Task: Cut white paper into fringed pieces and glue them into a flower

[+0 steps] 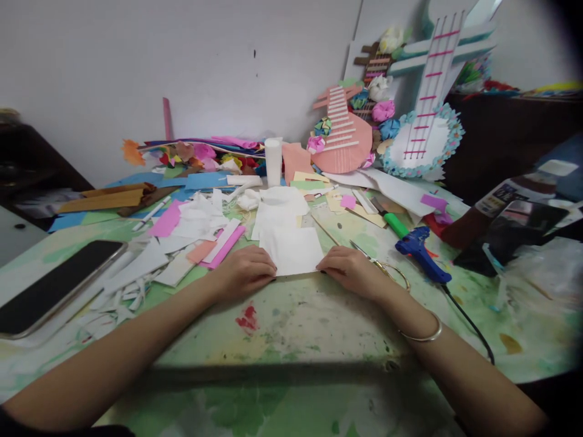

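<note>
A sheet of white paper (294, 250) lies on the table in front of me. My left hand (248, 270) pinches its near left corner, fingers together and thumb beneath. At the near right corner, my right hand (348, 270) grips the paper in the same way. Behind the sheet is another piece of white paper (282, 205) with an uneven outline. A pair of scissors (395, 273) with gold handles lies partly behind my right hand, and a thin wooden stick (324, 229) rests just beyond it.
A blue glue gun (423, 252) and a green-handled knife (394, 223) lie at the right. Paper scraps (195, 218) and a phone (57, 285) cover the left. Paper guitar-like crafts (341, 136) lean on the back wall near a white roll (273, 161). A brown bottle (496, 206) stands tilted.
</note>
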Motion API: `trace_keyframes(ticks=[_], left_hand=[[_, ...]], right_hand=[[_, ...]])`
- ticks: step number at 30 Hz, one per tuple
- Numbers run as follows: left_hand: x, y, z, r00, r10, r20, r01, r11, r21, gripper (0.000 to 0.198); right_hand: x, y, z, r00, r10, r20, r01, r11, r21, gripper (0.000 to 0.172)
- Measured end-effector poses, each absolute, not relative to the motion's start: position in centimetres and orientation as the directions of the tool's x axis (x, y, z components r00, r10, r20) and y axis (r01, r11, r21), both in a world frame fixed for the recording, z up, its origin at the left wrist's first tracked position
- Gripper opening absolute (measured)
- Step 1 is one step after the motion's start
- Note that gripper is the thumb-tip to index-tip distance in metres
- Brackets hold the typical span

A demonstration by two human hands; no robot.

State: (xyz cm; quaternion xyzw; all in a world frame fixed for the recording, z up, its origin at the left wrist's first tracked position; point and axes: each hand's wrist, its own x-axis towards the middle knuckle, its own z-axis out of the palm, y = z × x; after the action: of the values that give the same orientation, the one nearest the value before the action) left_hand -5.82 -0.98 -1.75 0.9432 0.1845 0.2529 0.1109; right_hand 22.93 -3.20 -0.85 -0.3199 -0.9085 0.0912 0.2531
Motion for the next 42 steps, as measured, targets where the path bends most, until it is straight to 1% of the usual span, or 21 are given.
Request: trace_keyframes(ticks=[3, 6, 8, 10, 12, 17, 23, 28, 34, 38, 42], left_hand=[[-6.2, -1.1, -1.6, 0.768, 0.530, 0.361, 0.355, -0.820, 0.449, 0.014], [-6.5, -1.0, -1.6, 0.694, 0.676, 0.249, 0.442, -0.672, 0.594, 0.011], [-6.7, -0.9, -1.5, 0.636, 0.759, 0.141, 0.504, -0.547, 0.669, 0.012], [-6.8, -0.8, -1.3, 0.586, 0.809, 0.037, 0.556, -0.434, 0.709, 0.016], [-6.9, -0.7, -1.0, 0.560, 0.828, -0.026, 0.591, -0.378, 0.712, 0.020], [-7.0, -0.6, -0.4, 0.539, 0.838, -0.086, 0.644, -0.345, 0.683, 0.023], [-7.0, -0.5, -0.2, 0.549, 0.827, -0.124, 0.655, -0.334, 0.677, 0.027], [-7.1, -0.4, -0.2, 0.544, 0.831, -0.112, 0.673, -0.352, 0.651, 0.031], [-6.9, -0.5, 0.3, 0.500, 0.846, -0.184, 0.727, -0.294, 0.620, 0.031], [-6.7, -0.3, 0.4, 0.527, 0.825, -0.204, 0.733, -0.320, 0.600, 0.032], [-6.7, -0.2, 0.1, 0.524, 0.826, -0.208, 0.742, -0.323, 0.587, 0.030]], right_hand=[[23.2, -3.0, -1.3, -0.574, 0.740, 0.351, 0.580, 0.670, -0.464, 0.016], [23.6, -2.6, -1.8, -0.461, 0.848, 0.261, 0.608, 0.516, -0.603, 0.012], [23.8, -2.4, -2.0, -0.432, 0.878, 0.207, 0.597, 0.450, -0.664, 0.012], [23.8, -2.3, -2.0, -0.437, 0.883, 0.174, 0.590, 0.427, -0.685, 0.011], [23.7, -2.2, -1.9, -0.443, 0.883, 0.153, 0.605, 0.421, -0.676, 0.011], [23.5, -2.2, -1.3, -0.414, 0.907, 0.075, 0.658, 0.355, -0.664, 0.015], [23.7, -2.2, -0.9, -0.419, 0.906, -0.060, 0.635, 0.245, -0.733, 0.017], [23.5, -2.0, -1.1, -0.386, 0.919, -0.082, 0.635, 0.200, -0.746, 0.016], [23.5, -1.5, -1.5, -0.372, 0.924, -0.095, 0.656, 0.189, -0.731, 0.016], [23.4, -1.2, -1.3, -0.360, 0.925, -0.121, 0.669, 0.166, -0.724, 0.016], [23.2, -1.0, -1.0, -0.339, 0.928, -0.155, 0.696, 0.137, -0.704, 0.015]])
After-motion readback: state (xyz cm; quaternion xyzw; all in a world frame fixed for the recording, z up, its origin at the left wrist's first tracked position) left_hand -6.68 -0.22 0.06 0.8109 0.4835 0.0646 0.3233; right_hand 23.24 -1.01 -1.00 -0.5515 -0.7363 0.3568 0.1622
